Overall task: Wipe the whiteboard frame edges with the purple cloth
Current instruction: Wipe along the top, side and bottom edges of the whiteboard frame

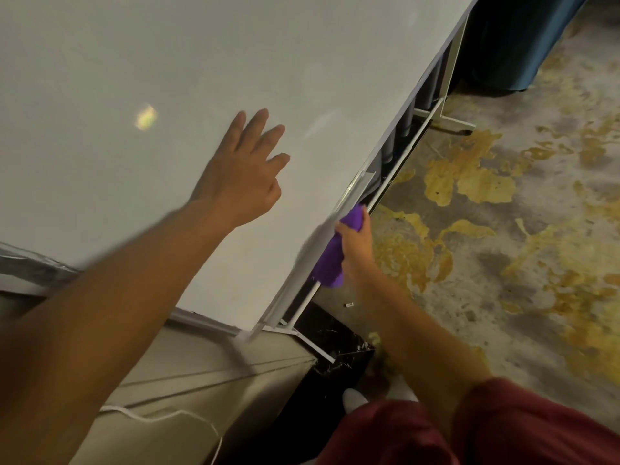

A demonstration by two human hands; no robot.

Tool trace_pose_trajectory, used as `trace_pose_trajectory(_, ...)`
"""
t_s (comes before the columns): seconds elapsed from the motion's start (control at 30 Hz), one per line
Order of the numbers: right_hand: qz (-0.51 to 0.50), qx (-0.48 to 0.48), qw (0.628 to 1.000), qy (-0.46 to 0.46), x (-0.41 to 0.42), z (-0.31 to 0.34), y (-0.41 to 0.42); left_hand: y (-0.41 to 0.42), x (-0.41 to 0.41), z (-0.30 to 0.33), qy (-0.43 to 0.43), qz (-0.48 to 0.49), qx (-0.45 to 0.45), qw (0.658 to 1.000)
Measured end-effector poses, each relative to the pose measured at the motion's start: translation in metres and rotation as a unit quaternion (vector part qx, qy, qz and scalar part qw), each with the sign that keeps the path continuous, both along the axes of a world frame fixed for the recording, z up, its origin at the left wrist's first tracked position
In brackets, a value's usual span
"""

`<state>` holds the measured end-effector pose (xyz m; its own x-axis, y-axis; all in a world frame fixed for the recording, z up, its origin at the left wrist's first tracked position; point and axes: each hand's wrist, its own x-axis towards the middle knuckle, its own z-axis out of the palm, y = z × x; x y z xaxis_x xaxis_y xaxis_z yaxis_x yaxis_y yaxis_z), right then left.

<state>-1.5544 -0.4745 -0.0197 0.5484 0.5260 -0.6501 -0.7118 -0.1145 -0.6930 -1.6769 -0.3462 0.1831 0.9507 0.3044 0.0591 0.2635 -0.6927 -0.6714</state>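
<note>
A large whiteboard [151, 78] fills the upper left, tilted in my view. Its pale bottom frame edge [396, 129] runs diagonally from upper right to lower middle. My left hand [243, 172] lies flat on the board surface with its fingers spread, holding nothing. My right hand [355, 245] grips a bunched purple cloth [330, 260] and presses it against the bottom frame edge, about midway along it. Part of the cloth is hidden behind the frame and my fingers.
The board's white stand has a foot [453, 122] at the far end and another foot [312, 344] near me. A dark blue curtain [513, 41] hangs at upper right. The floor [503, 229] is mottled grey and yellow. A white cable [161, 417] lies at lower left.
</note>
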Motion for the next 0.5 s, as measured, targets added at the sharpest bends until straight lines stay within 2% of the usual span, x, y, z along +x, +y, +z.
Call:
trace_pose_trajectory(0.13, -0.042, -0.014, 0.999, 0.026, 0.081, 0.008, 0.032, 0.005, 0.008, -0.008, -0.018, -0.038, -0.059, 0.997)
trace_pose_trajectory(0.27, -0.057, -0.004, 0.998, 0.028, 0.131, 0.009, 0.050, 0.014, 0.013, -0.014, -0.019, -0.036, -0.053, 0.998)
trace_pose_trajectory(0.5, -0.062, 0.015, 0.997, 0.047, 0.104, -0.003, 0.053, 0.019, 0.007, -0.017, 0.003, -0.017, -0.025, 1.000)
